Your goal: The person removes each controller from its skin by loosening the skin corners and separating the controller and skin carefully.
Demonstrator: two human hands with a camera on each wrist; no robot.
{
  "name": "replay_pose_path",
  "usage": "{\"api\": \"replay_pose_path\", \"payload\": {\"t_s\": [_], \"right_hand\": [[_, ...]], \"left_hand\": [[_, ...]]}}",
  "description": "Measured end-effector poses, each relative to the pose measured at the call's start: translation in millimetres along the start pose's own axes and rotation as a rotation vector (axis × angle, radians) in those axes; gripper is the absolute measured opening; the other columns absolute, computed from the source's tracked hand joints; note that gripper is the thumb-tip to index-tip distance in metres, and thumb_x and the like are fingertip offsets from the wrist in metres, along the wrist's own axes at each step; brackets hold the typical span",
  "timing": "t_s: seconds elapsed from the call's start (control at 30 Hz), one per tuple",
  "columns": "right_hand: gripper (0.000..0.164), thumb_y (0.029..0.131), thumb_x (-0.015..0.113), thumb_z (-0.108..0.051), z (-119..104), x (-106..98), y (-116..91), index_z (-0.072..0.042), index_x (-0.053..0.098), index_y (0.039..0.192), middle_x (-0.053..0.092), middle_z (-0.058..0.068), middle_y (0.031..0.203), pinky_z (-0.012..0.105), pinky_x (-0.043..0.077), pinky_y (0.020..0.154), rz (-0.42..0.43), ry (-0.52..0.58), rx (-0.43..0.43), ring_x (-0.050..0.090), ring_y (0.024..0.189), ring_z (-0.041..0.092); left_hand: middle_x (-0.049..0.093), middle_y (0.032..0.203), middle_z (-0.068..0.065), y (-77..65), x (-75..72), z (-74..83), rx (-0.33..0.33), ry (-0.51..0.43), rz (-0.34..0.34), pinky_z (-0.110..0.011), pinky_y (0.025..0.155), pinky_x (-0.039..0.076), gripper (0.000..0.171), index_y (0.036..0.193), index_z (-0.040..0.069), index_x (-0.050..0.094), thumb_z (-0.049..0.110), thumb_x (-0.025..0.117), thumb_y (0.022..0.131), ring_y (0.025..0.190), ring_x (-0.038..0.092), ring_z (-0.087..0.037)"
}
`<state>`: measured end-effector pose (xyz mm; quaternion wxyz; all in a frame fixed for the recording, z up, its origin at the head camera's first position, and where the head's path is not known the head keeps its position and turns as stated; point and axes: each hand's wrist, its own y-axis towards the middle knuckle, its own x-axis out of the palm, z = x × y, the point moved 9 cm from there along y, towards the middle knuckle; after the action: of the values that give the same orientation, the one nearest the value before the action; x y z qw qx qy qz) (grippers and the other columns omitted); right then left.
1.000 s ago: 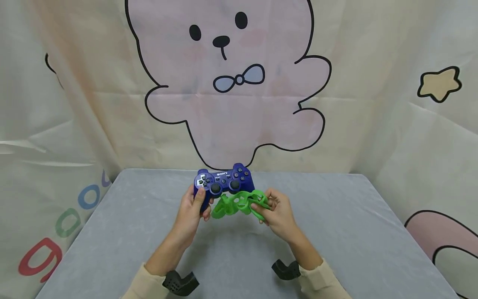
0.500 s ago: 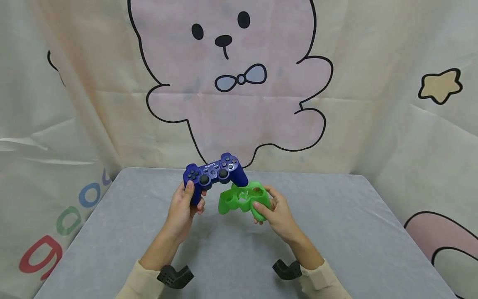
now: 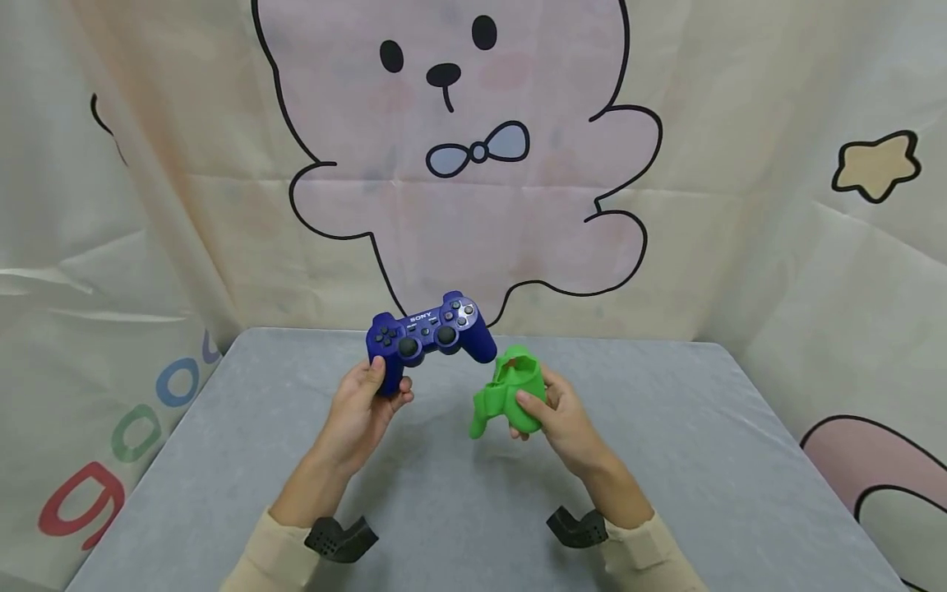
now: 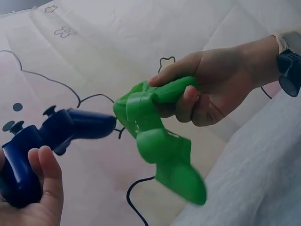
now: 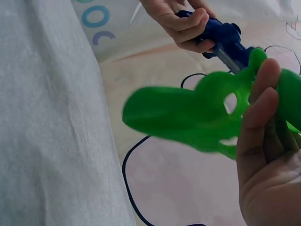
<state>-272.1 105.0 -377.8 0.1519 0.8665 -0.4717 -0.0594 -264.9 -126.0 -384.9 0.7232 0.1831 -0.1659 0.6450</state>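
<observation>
My left hand [image 3: 364,404] grips a blue Sony game controller [image 3: 427,330] by its left handle, thumb in front, with the buttons and sticks facing me. To its right, my right hand [image 3: 568,419] pinches a bright green silicone controller cover [image 3: 510,393] by one end, thumb on the front. The cover is limp and bent, its other end hanging down, as the left wrist view shows of the cover [image 4: 157,141]. Round cut-outs show in the cover [image 5: 188,113] in the right wrist view. Controller and cover are apart in the head view, both held above the table.
A grey cloth-covered table [image 3: 459,526] lies below both hands. Behind it hangs a curtain [image 3: 703,271] printed with a bear, and more printed cloth closes both sides. Each wrist wears a black camera mount, such as the left mount [image 3: 342,539].
The green cover has come away from beneath the controller, shifted right and turned in my right hand. My left hand has raised the controller and tilted it, right end up.
</observation>
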Motion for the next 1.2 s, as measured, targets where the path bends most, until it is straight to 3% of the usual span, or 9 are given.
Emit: {"api": "replay_pose_path", "payload": {"t_s": [0.13, 0.27, 0.4, 0.73, 0.87, 1.03, 1.2], "right_hand": [[0.032, 0.106, 0.048, -0.007, -1.1, 0.5, -0.4, 0.006, 0.048, 0.136, 0.073, -0.003, 0.089, 0.023, 0.054, 0.058, -0.01, -0.03, -0.006, 0.069, 0.068, 0.009], [0.035, 0.105, 0.05, -0.005, -1.3, 3.0, -0.9, 0.009, 0.047, 0.137, 0.074, -0.002, 0.093, 0.022, 0.055, 0.062, -0.019, -0.055, 0.013, 0.072, 0.075, 0.01], [0.038, 0.105, 0.05, -0.005, -0.8, 6.0, -1.4, 0.011, 0.045, 0.138, 0.073, -0.001, 0.098, 0.023, 0.057, 0.064, -0.039, -0.072, 0.038, 0.073, 0.078, 0.011], [0.041, 0.106, 0.049, -0.006, -1.8, 7.9, -2.0, 0.01, 0.042, 0.143, 0.074, -0.001, 0.097, 0.024, 0.057, 0.064, -0.062, -0.073, 0.041, 0.073, 0.078, 0.011], [0.041, 0.106, 0.049, -0.008, -4.1, 6.3, -2.3, 0.013, 0.041, 0.141, 0.073, -0.001, 0.095, 0.024, 0.057, 0.064, -0.06, -0.067, 0.031, 0.073, 0.077, 0.011], [0.04, 0.106, 0.049, -0.009, -7.4, 6.0, -1.2, 0.015, 0.041, 0.138, 0.074, -0.002, 0.093, 0.022, 0.056, 0.063, -0.061, -0.056, 0.02, 0.072, 0.077, 0.01], [0.037, 0.106, 0.048, -0.008, -9.4, 5.3, -4.0, 0.01, 0.044, 0.139, 0.074, -0.002, 0.093, 0.02, 0.055, 0.062, -0.045, -0.048, 0.034, 0.072, 0.076, 0.01]], "left_hand": [[0.054, 0.12, -0.003, 2.3, -2.1, -3.3, -0.021, 0.017, 0.026, -0.022, 0.092, 0.055, 0.054, 0.149, -0.003, 0.028, 0.034, 0.038, 0.109, 0.099, 0.062, -0.009], [0.069, 0.109, 0.006, 5.6, -7.8, -6.8, -0.029, 0.038, 0.066, -0.021, 0.093, 0.049, 0.058, 0.151, -0.004, 0.032, 0.036, 0.037, 0.109, 0.11, 0.062, -0.008], [0.073, 0.097, 0.011, 7.7, -11.5, -9.1, -0.037, 0.022, 0.102, -0.02, 0.084, 0.043, 0.059, 0.151, -0.002, 0.035, 0.038, 0.038, 0.108, 0.104, 0.062, -0.007], [0.064, 0.111, 0.007, 21.8, -19.6, -19.6, -0.111, -0.034, 0.15, -0.017, 0.078, 0.041, 0.054, 0.155, 0.006, 0.029, 0.032, 0.041, 0.109, 0.097, 0.06, -0.005], [0.063, 0.116, 0.006, 32.9, -26.8, -26.9, -0.151, 0.011, 0.176, -0.018, 0.079, 0.042, 0.056, 0.157, 0.009, 0.027, 0.033, 0.041, 0.109, 0.097, 0.06, -0.005], [0.071, 0.1, 0.011, 46.7, -34.8, -42.2, -0.184, 0.05, 0.177, -0.018, 0.076, 0.043, 0.054, 0.155, 0.004, 0.029, 0.03, 0.041, 0.109, 0.091, 0.063, -0.003], [0.072, 0.092, 0.011, 59.5, -34.0, -60.7, -0.192, 0.104, 0.163, -0.018, 0.071, 0.044, 0.043, 0.144, 0.001, 0.038, 0.027, 0.042, 0.11, 0.086, 0.065, -0.002]]}}
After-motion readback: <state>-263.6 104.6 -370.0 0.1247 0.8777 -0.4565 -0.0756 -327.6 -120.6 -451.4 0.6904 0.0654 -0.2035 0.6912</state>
